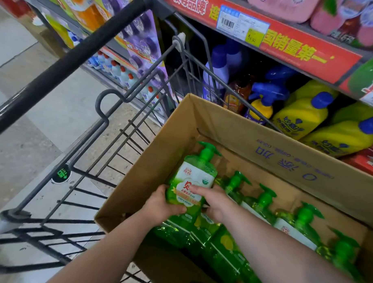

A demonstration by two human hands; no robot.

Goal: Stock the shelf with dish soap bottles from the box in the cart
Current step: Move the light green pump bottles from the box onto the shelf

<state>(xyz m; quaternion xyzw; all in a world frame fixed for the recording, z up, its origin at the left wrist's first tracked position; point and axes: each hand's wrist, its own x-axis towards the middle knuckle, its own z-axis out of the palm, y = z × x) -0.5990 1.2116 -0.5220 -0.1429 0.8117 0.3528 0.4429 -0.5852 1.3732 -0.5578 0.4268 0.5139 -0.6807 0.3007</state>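
Inside the cardboard box (234, 130), both hands, left hand (161, 204) and right hand (213, 202), fingers curled round one green soap bottle (192, 177), more bottles (263, 203) beside, wire cart (110, 109) below.

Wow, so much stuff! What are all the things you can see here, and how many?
held dish soap bottle: one, green with white label, over the box
other dish soap bottles: several, green, packed in the box
cardboard box: one, brown, open, in the cart
cart: one, dark wire, black handle, beside the shelf
yellow bottles: at least three, blue caps, shelf behind the box
spray bottle: one, yellow, blue trigger, same shelf
purple bottles: at least two, same shelf
pink packs: several, top shelf
left grip (hand): one, holds the bottle's left side
right grip (hand): one, holds its right side
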